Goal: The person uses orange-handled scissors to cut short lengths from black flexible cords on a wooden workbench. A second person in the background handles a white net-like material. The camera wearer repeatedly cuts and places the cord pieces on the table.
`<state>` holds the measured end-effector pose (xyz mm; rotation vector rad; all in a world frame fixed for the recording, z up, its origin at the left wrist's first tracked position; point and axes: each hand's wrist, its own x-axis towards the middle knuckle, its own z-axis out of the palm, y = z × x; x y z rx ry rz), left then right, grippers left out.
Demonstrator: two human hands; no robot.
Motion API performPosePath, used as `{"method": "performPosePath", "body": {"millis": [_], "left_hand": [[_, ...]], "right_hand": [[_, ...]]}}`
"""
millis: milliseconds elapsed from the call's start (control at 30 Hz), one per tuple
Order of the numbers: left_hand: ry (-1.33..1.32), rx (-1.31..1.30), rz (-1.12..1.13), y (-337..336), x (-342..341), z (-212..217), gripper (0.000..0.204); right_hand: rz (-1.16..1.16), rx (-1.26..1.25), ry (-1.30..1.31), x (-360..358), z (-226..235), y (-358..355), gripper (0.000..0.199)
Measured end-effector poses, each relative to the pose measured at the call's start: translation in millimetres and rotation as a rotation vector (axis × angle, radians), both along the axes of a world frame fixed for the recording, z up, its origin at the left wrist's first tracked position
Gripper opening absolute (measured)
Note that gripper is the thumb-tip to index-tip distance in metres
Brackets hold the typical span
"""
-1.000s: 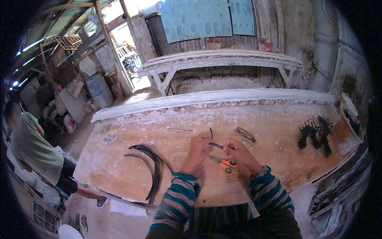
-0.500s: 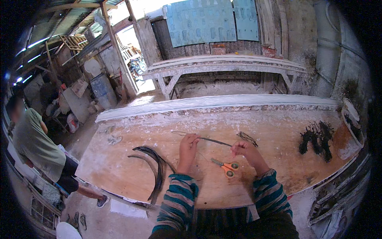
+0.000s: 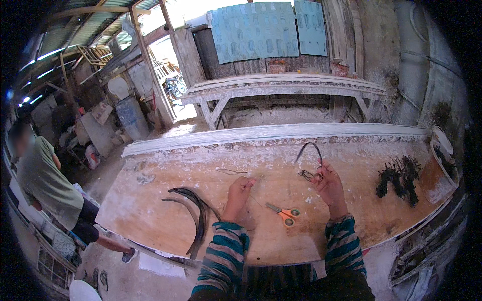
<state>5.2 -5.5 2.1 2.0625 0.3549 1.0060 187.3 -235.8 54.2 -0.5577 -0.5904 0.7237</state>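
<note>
My right hand [image 3: 330, 185] pinches one end of a thin black strip [image 3: 312, 144], which arches upward and bends over to the left. My left hand [image 3: 240, 195] is closed in a pinch above the table; whatever its fingertips hold is too small to make out. Between and below the hands lie scissors [image 3: 285, 214] with orange handles, blades toward the left. Several curved black strips [image 3: 201, 223] rest left of my left forearm. A small dark bundle of wire or cord [image 3: 305, 174] lies beside my right fingertips, and a thin loop [image 3: 232, 171] lies beyond my left hand.
The wooden table [image 3: 150, 210] has a white-crusted ledge [image 3: 276, 135] along its far side. Dark knotted bundles [image 3: 396, 180] and a stained bucket [image 3: 439, 170] are at the right. A person [image 3: 55, 185] stands at the left. Behind is a long white bench [image 3: 281, 88].
My left hand has let go of the black strip, which was stretched between both hands. My right hand has moved up and to the right with it, and the strip now curves.
</note>
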Motion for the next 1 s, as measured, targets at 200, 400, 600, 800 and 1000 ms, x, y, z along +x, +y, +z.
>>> {"method": "performPosePath", "body": {"millis": [200,400,600,800,1000], "left_hand": [[-0.052,-0.081,-0.136,-18,4,5,0.053],[-0.002,-0.227,-0.172,-33,14,8,0.071],[-0.179,-0.143,-0.301,-42,18,6,0.060],[0.095,-0.371,-0.343,-37,11,20,0.037],[-0.122,-0.745,-0.313,-34,8,22,0.034]], "right_hand": [[-0.078,-0.160,-0.048,6,-10,2,0.026],[0.091,-0.401,-0.242,-19,-9,12,0.021],[0.372,-0.506,-0.518,-37,-9,12,0.018],[0.279,-0.413,-0.346,-40,-3,8,0.014],[0.090,-0.254,-0.063,-17,-10,13,0.012]]}}
